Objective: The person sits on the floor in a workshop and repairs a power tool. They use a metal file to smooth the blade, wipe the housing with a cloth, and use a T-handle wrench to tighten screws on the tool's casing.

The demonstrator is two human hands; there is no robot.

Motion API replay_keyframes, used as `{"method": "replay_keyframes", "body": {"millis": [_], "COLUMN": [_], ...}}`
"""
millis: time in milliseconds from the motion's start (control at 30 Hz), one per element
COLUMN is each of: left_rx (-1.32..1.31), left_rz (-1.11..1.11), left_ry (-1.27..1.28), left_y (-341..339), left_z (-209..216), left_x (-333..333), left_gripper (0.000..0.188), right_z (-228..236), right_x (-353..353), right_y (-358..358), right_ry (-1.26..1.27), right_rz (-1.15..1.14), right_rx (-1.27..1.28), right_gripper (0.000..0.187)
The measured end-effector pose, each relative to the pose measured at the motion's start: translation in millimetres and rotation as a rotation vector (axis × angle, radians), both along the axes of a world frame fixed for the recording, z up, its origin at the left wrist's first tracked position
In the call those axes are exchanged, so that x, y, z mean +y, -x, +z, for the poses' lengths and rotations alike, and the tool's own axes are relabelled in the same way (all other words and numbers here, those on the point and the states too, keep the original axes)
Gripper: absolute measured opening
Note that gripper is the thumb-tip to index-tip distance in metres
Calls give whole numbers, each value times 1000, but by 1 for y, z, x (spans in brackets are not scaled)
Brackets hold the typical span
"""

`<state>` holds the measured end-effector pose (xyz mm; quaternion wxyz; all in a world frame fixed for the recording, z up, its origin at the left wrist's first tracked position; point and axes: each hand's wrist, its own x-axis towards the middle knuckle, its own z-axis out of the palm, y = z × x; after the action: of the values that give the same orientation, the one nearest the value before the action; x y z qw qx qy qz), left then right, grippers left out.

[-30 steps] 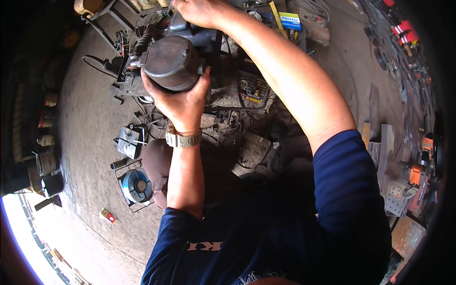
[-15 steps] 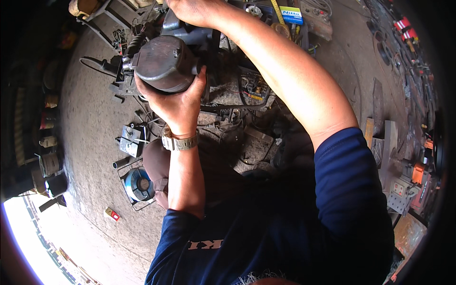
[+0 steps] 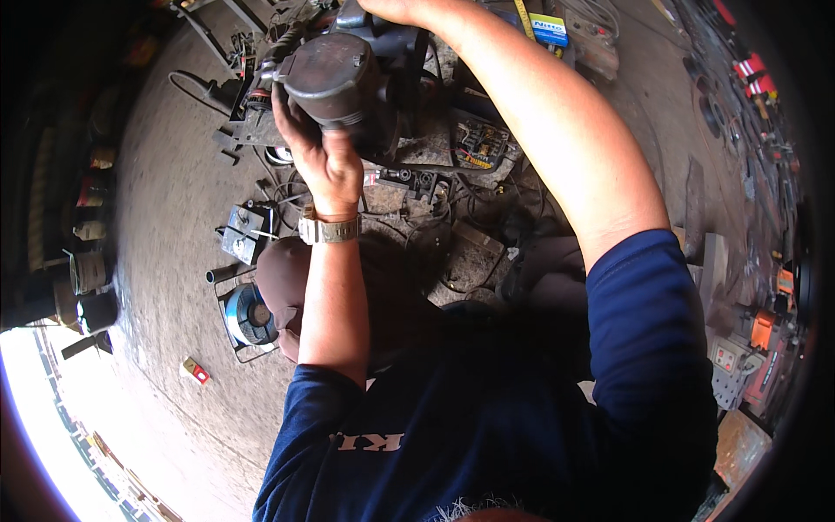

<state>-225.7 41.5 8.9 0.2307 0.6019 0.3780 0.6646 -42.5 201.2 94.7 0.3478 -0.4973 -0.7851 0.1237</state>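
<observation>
A dark grey machine (image 3: 329, 70) with a rounded, flat-topped motor housing stands at the top of the view. My left hand (image 3: 323, 161) cups this housing from its near side, fingers up along its left and thumb against its front. At the upper edge, my right hand (image 3: 393, 9) is beside the machine's far part. The frame cuts off its fingers, so their grip is hidden. A ribbed black hose or handle (image 3: 287, 36) lies just left of the housing. Right of the machine sits a small open circuit part (image 3: 477, 146) with coloured wiring.
Cables and metal parts (image 3: 409, 178) lie on the floor near my knees. A grey box (image 3: 245, 233) and a blue reel in a wire frame (image 3: 248, 315) stand at left. Farther right are a blue-and-yellow box (image 3: 548, 30), a control box (image 3: 596, 54) and an orange-and-grey machine (image 3: 750, 348).
The housing now appears higher and farther right in the view, its top tilted. My left hand has shifted with it, its thumb now nearer the front. My right hand has slipped farther past the upper edge.
</observation>
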Motion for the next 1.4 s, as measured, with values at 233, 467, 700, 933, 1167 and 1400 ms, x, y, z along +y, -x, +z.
{"method": "replay_keyframes", "body": {"millis": [233,467,700,933,1167,1400], "left_rx": [-725,-754,-773,-914,-897,-963], "left_rz": [-121,-80,28,-120,-94,-80], "left_ry": [792,549,824,743,661,711], "left_y": [-17,-22,-2,1,-13,-18], "left_z": [-57,-78,-137,-147,-143,-143], "left_x": [-3,14,30,25,27,32], "left_gripper": [88,98,81,76,91,68], "right_z": [-16,3,7,36,48,32], "right_x": [28,-1,24,-6,-16,-8], "right_y": [-16,0,-2,38,30,11], "right_ry": [-150,-61,44,71,348,162], "right_rz": [15,-88,-33,-49,-221,-20], "right_rx": [-154,-115,-295,-479,-174,-88], "right_gripper": [37,38,38,27,42,41]}}
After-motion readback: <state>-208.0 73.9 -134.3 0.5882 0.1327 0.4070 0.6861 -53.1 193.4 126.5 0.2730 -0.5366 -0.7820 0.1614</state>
